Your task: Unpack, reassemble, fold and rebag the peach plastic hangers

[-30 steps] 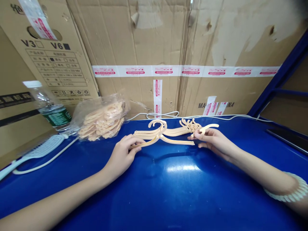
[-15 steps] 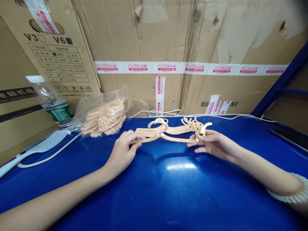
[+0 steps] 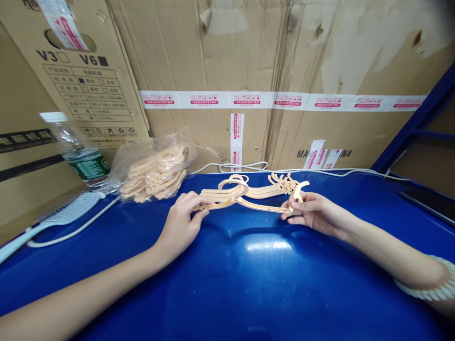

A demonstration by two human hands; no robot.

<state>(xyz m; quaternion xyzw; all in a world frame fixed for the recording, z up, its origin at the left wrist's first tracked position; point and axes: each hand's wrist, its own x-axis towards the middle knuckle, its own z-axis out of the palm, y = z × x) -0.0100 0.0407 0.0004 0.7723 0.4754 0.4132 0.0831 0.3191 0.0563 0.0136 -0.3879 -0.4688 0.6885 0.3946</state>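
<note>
Between my hands is a cream plastic clothes hanger (image 3: pixel 262 205), its hook pointing up and away from me. My left hand (image 3: pixel 184 219) pinches the hanger's left arm near the end between thumb and fingers. At the other end, my right hand (image 3: pixel 314 211) is closed on a small curved cream hook piece (image 3: pixel 299 190), which meets the tip of the hanger's right arm. How the two fit together is partly hidden by my fingers. Just behind lie more cream hangers (image 3: pixel 263 191), stacked flat, with a pile of curved hook pieces (image 3: pixel 286 182) at their right.
A clear plastic bag (image 3: pixel 156 168) full of cream parts lies at the back left. Beside it stand a water bottle (image 3: pixel 87 163) and a pale hairbrush (image 3: pixel 73 210). A white cable (image 3: pixel 320 171) runs along the cardboard (image 3: pixel 213 137) behind the blue table (image 3: pixel 227 284). A dark flat device (image 3: pixel 428 206) lies far right.
The small hook piece in my right hand has tilted and shifted slightly at the hanger's right end, and the right fingers have drawn in a little. My left hand stays in place.
</note>
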